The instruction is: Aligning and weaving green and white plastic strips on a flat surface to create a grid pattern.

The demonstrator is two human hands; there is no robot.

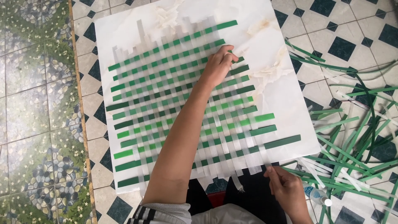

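Support: a white marble-patterned square board (286, 99) lying on a tiled floor of white squares and dark diamonds (352, 33).
Work piece: a flat woven mat of green plastic strips crossed with translucent white strips (166, 99), spread over most of the board, from near its far edge to its near edge.
Left hand (219, 64): stretched across the mat, fingers curled and pressing on the weave near its far right part; whether it pinches a strip cannot be told.
Right hand (288, 191): at the board's near right corner, fingers closed on the end of a translucent white strip (264, 159) that runs up into the weave.
Done: the central field appears tightly interlaced in a checker pattern.
Left: strip ends jut unevenly past every side, and the right margin looks only partly crossed, so the weave seems unfinished there.
Stock: a loose heap of green and white strips (352, 141) on the floor, just beside the board's right edge.
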